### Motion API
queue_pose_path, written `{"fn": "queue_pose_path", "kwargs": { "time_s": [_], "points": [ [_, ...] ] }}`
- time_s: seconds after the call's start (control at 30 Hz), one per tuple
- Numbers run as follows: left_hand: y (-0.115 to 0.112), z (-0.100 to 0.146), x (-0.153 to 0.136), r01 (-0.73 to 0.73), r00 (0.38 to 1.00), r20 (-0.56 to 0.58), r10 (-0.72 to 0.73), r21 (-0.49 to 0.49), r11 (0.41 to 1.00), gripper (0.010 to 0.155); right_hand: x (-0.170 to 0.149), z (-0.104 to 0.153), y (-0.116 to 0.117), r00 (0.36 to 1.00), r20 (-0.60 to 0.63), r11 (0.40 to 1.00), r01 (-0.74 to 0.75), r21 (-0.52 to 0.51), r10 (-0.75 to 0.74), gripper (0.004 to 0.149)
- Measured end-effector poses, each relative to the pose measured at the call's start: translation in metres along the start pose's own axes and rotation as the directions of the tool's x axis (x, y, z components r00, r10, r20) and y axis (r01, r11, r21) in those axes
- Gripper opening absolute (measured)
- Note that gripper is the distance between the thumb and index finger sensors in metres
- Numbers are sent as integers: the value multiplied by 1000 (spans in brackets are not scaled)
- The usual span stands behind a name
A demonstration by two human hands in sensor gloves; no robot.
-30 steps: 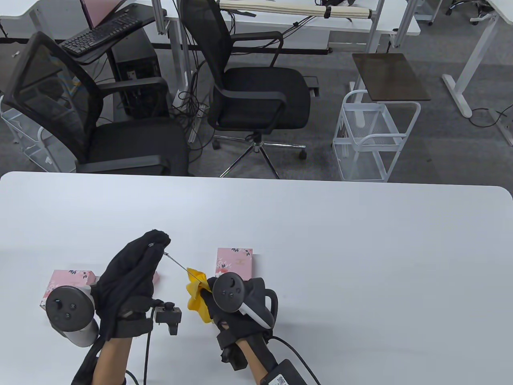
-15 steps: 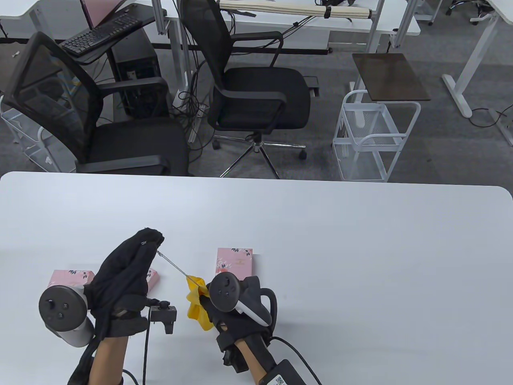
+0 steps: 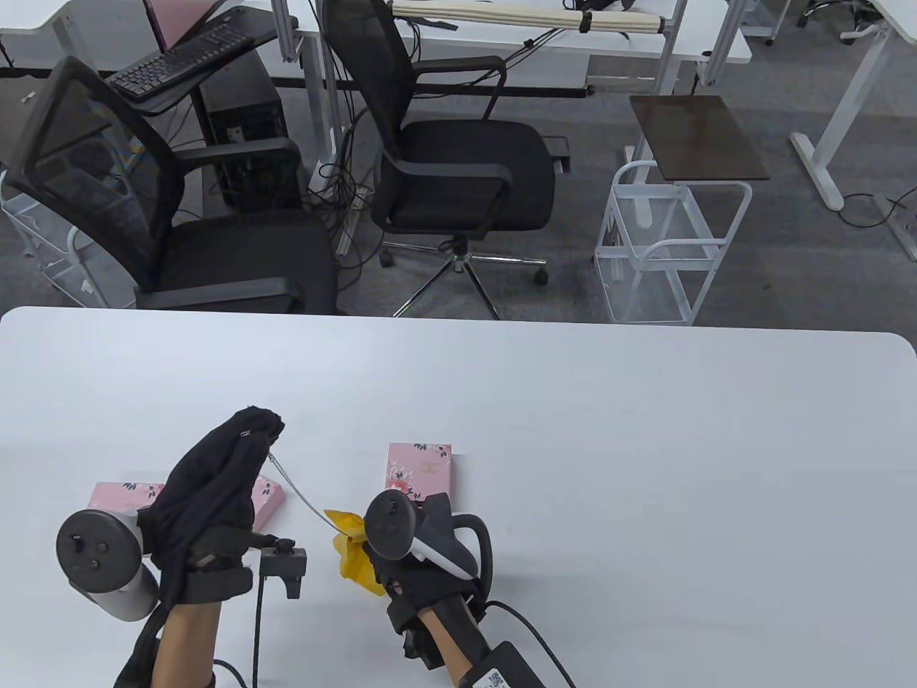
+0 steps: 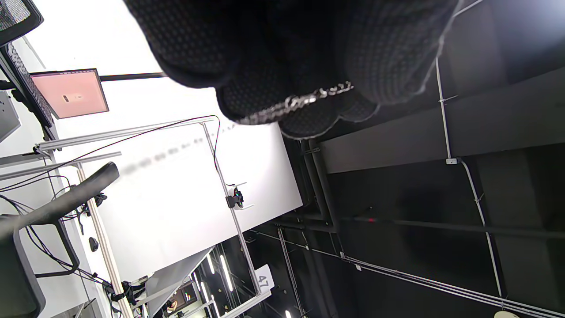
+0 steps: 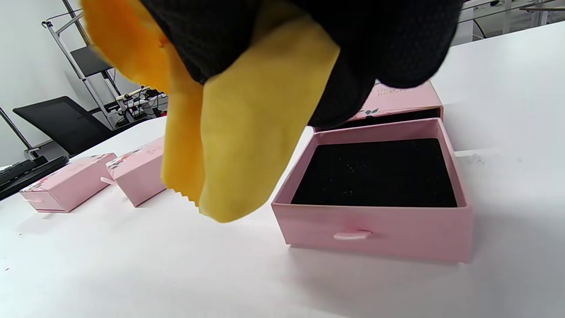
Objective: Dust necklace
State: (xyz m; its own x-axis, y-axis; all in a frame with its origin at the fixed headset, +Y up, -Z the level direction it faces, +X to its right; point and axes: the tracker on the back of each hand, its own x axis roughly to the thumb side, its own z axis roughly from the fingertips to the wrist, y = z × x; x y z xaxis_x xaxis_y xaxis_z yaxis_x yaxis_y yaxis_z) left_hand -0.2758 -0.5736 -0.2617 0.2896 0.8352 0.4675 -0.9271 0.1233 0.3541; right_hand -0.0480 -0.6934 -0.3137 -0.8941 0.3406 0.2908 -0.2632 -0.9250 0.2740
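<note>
A thin silver necklace chain (image 3: 295, 489) stretches taut between my two hands above the table. My left hand (image 3: 247, 437) pinches its upper end; the left wrist view shows the chain (image 4: 291, 104) lying across the gloved fingertips. My right hand (image 3: 372, 548) grips a yellow cloth (image 3: 351, 548) folded around the chain's lower end. In the right wrist view the yellow cloth (image 5: 238, 145) hangs from my fingers above an open pink box drawer (image 5: 375, 212) with a black lining. The chain inside the cloth is hidden.
A pink floral box (image 3: 420, 467) lies just beyond my right hand. Two more pink boxes (image 3: 122, 498) sit under and left of my left hand. The white table (image 3: 645, 466) stretches right. Office chairs (image 3: 458, 172) and a white cart (image 3: 663, 244) stand beyond its far edge.
Both hands have shifted slightly left and toward me. The visible stretch of chain between them has grown longer as the cloth slid down along it.
</note>
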Motion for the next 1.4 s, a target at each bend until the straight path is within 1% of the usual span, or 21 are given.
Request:
{"fn": "queue_pose_path", "kwargs": {
  "time_s": [0.53,0.67,0.73,0.77,0.87,0.93,1.03,1.1,1.17,1.23,1.3,1.37,1.4],
  "points": [
    [5,-1,4,-5,1000,-12,4,-18,1000,36,1,1,-3,999,-1,999,-53,6,53,43],
    [4,-2,4,5,1000,-19,-6,-38,999,37,-4,5,-16,999,-14,998,-34,-53,33,43],
    [4,-2,3,11,1000,-19,-11,-44,999,37,-14,11,-32,999,-34,992,7,-128,-11,42],
    [4,-2,3,11,1000,-20,-12,-45,999,37,-16,13,-34,999,-39,990,14,-143,-20,42],
    [2,-2,3,11,1000,-21,-12,-56,998,37,-39,24,-55,992,-89,964,61,-257,-87,41],
    [-1,-1,2,10,1000,-22,-11,-67,998,36,-56,29,-62,986,-132,954,60,-294,-102,40],
    [-8,0,2,13,1000,-24,-15,-89,996,37,-86,36,-67,972,-217,952,25,-306,-95,40],
    [-13,1,1,15,1000,-24,-18,-105,994,37,-111,41,-62,956,-284,955,-11,-296,-77,41],
    [-17,1,1,21,999,-23,-23,-121,992,37,-127,44,-56,941,-332,962,-30,-271,-64,41],
    [-22,2,1,26,999,-21,-30,-136,990,37,-148,45,-45,915,-401,971,-57,-234,-43,41],
    [-27,4,1,30,999,-21,-34,-153,988,37,-164,45,-34,890,-455,974,-86,-210,-19,42],
    [-30,5,1,33,999,-20,-37,-165,986,37,-175,42,-25,868,-497,982,-115,-152,25,43],
    [-32,6,1,36,999,-18,-40,-170,985,37,-178,42,-22,860,-509,983,-120,-139,33,44]
  ]
}}
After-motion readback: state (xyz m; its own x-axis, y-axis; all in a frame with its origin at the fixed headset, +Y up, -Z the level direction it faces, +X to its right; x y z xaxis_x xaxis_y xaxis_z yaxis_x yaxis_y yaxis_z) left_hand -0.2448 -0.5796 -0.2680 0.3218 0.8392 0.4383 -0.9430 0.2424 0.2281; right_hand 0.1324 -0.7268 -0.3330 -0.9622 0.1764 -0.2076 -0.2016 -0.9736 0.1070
